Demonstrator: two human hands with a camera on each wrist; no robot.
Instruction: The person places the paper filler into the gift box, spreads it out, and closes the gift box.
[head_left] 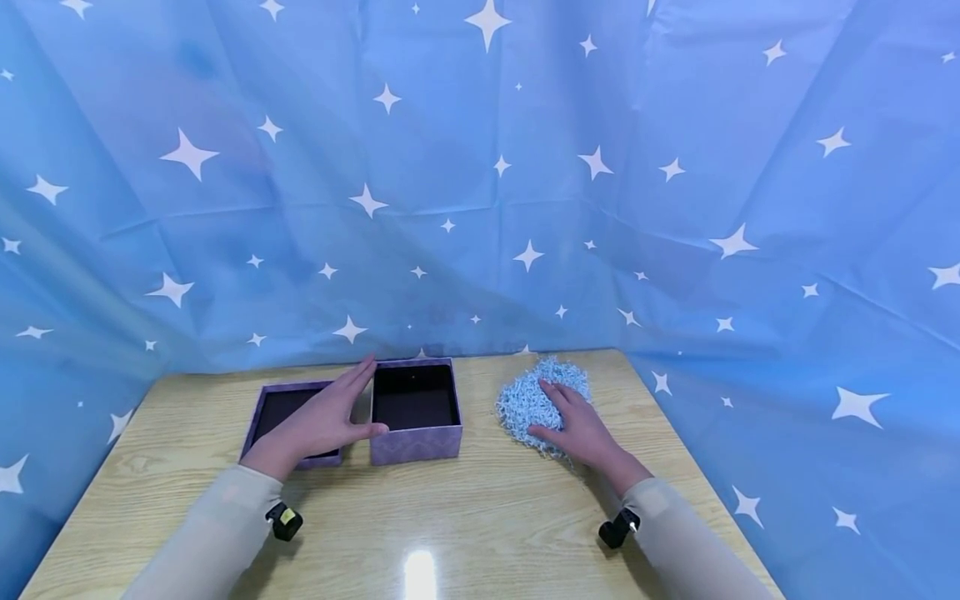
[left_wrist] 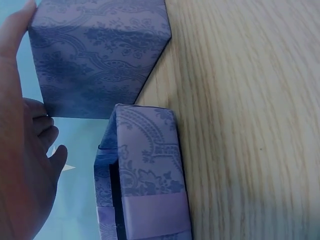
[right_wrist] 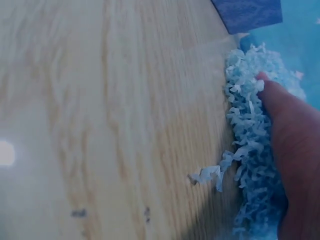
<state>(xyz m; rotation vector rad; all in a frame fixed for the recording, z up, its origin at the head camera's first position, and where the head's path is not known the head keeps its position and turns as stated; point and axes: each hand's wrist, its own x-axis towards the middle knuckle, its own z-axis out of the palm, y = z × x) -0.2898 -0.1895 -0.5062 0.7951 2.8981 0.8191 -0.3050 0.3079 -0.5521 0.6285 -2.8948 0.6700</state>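
A purple patterned box [head_left: 416, 446] with a dark inside stands uncovered at the back of the table. My left hand [head_left: 330, 421] is at its left side, thumb by the front corner and fingers by the back corner. In the left wrist view, the fingers lie along the edge of the box [left_wrist: 95, 65]. Under my left forearm and hand is the box's matching shallow lid [head_left: 281, 412], dark inside face up. To the right, my right hand [head_left: 573, 425] rests on a pile of light blue shredded paper [head_left: 525, 404], fingers and thumb apart. Its thumb presses into the shreds [right_wrist: 250, 120].
The light wooden table [head_left: 375, 525] carries the box, the lid and the paper pile. A blue curtain with white stars [head_left: 450, 167] hangs behind it and along the sides. One loose strand of paper [right_wrist: 212, 172] sticks out from the pile.
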